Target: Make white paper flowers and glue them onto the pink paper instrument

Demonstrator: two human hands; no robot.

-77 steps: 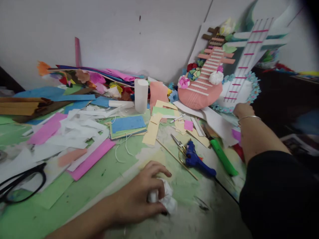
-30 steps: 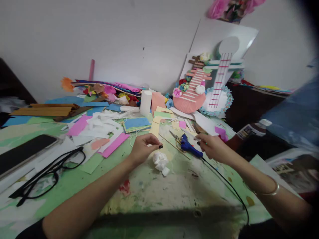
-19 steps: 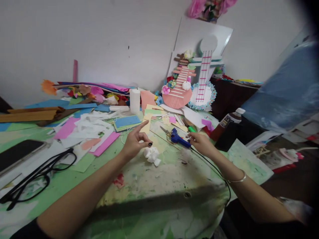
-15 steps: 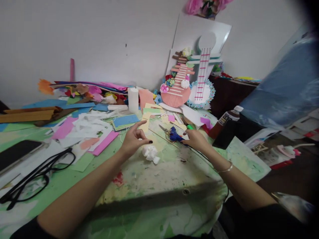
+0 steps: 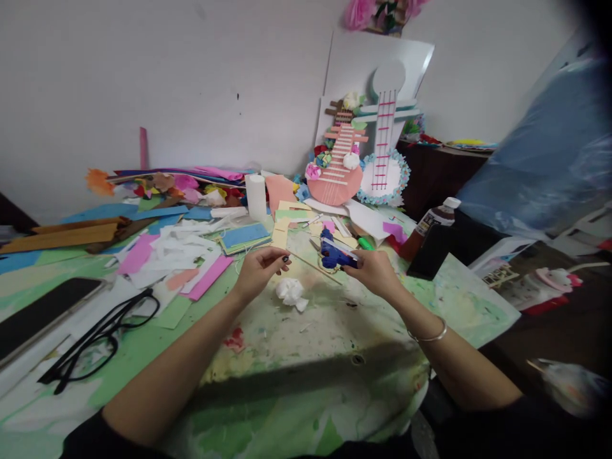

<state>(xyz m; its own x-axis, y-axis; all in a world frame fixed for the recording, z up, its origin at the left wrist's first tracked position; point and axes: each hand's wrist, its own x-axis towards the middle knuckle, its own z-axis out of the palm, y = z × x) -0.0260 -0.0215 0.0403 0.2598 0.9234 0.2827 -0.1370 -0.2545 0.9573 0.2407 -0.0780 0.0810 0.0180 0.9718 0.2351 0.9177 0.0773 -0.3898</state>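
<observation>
My left hand (image 5: 261,273) hovers just left of and above a crumpled white paper ball (image 5: 291,292), apart from it. Its thumb and fingers are drawn together; whatever may be between them is hidden. A thin wooden stick (image 5: 313,266) runs from beside those fingertips towards the lower right. My right hand (image 5: 375,271) is closed round the handle of a blue glue gun (image 5: 329,254), nozzle pointing away to the upper left. A thin pale strip shows across the gun. Scissors (image 5: 327,269) lie partly hidden under and beside it.
White paper strips (image 5: 179,245), glasses (image 5: 108,331) and a phone (image 5: 45,315) lie left. Behind stand a white roll (image 5: 256,196) and two paper instruments, one pink (image 5: 335,182), one white (image 5: 382,172). A green handle (image 5: 366,243) and brown bottle (image 5: 430,226) are right.
My right hand came back from the far right and has taken the glue gun, lifting it slightly. My left hand let go of the paper ball; its fingers opened, then drew together.
</observation>
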